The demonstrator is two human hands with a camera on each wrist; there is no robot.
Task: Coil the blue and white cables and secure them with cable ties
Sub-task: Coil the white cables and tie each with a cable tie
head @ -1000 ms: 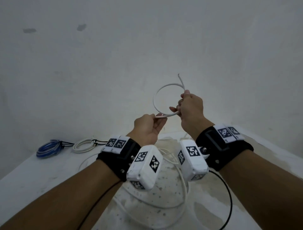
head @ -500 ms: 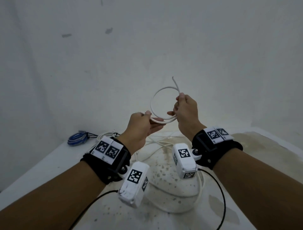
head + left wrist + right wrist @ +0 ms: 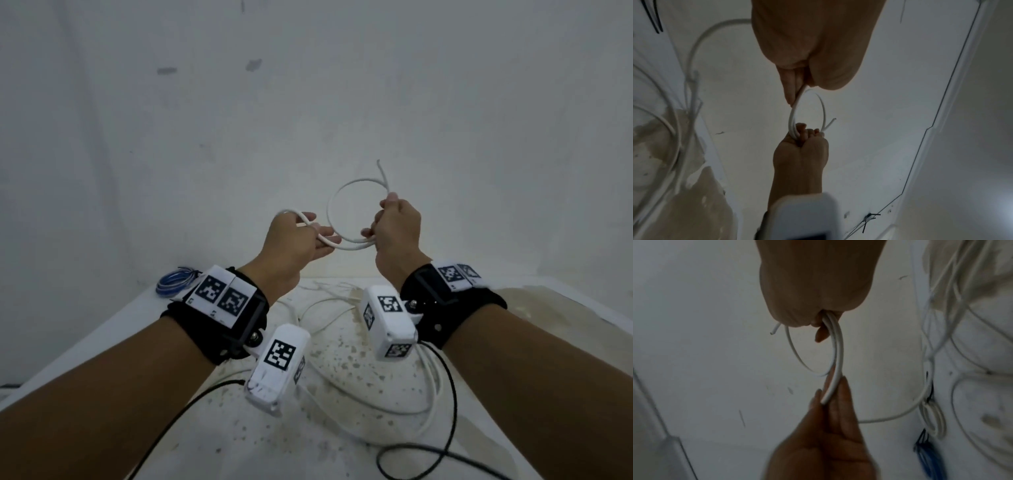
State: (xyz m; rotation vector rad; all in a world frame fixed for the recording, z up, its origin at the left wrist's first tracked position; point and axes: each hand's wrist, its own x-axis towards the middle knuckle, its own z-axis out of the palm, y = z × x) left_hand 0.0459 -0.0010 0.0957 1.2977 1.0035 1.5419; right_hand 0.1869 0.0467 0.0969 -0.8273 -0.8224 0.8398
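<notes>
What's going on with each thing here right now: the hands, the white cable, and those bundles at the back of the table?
Right hand: gripping the white cable's loop.
Left hand: holding the next stretch of cable.
White cable: partly coiled, one loop made, free end sticking up, the rest loose on the table.
Blue cable bundle: coiled on the table, already tied.
White cable bundle: coiled beside the blue one.

Black wrist straps (image 3: 219, 329) carry checkered markers (image 3: 222, 296) and white camera boxes (image 3: 279, 368).

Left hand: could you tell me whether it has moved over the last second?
Yes: the left hand has shifted left, toward the blue coil on the table.
</notes>
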